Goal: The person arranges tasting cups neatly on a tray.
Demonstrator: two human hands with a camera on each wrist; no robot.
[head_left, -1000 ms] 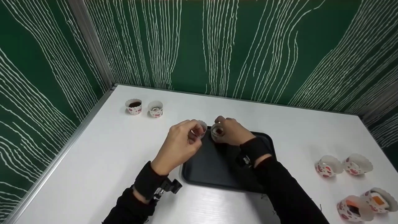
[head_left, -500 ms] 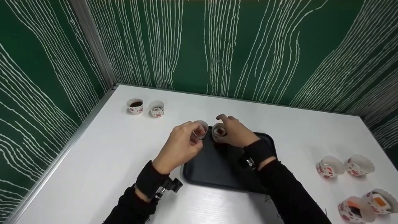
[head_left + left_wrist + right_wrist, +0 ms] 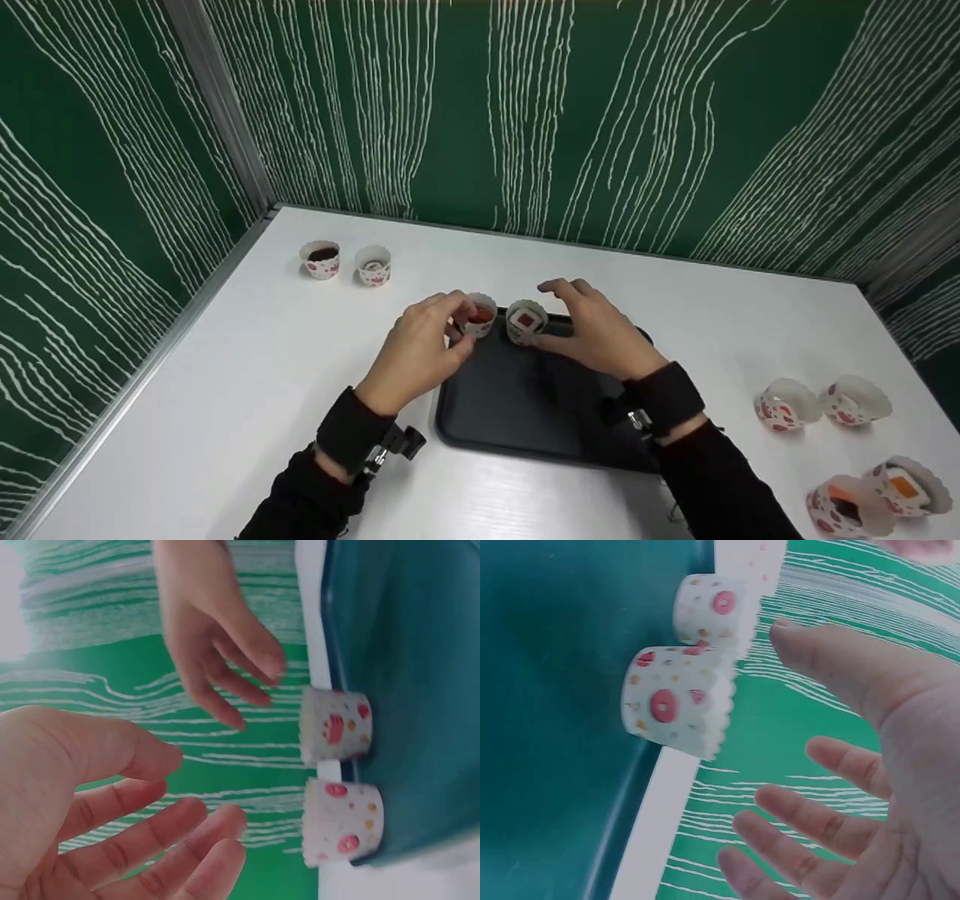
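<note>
Two paper baking cups with red patterns stand side by side at the far left of a dark tray. The left cup has something red in it; the right cup bears a white piece with a dark red square. Beside the left cup, my left hand has its fingers loosely bent, and the left wrist view shows it apart from both cups. My right hand is spread just right of the right cup, holding nothing; a gap shows between it and the near cup in the right wrist view.
Two more cups, one dark-filled and one lighter inside, stand at the table's back left. Several cups, among them one with an orange-topped white piece, stand at the right. A green, white-streaked panel rises behind the table.
My right hand has let go of the right cup and drawn away to the right, uncovering its contents. My left hand has eased slightly left from the left cup, showing its red contents.
</note>
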